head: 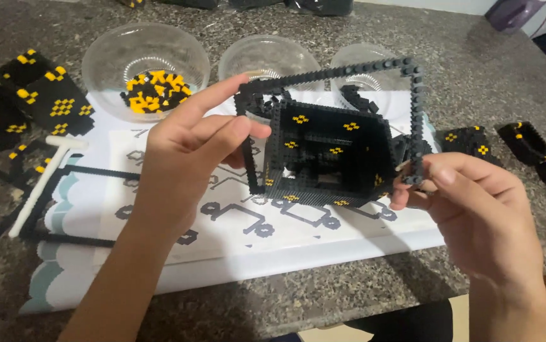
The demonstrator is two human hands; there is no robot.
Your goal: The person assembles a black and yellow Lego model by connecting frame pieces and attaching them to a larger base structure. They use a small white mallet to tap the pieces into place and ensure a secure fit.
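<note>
A hollow black brick box [327,155] with small yellow marks is held up above the counter, its open side facing me. A thin black brick frame [418,120] stands out around its rim. My left hand [187,149] grips the frame's left edge, forefinger stretched along the top left corner. My right hand [475,212] pinches the frame's lower right corner between thumb and fingers.
Three clear bowls stand behind: one [146,66] with black and yellow bricks, one [269,60] near the middle, one [365,63] behind the box. An instruction sheet [222,228] lies underneath. Built black and yellow panels [25,95] lie left, more pieces [539,155] right. A white tool [41,180] lies left.
</note>
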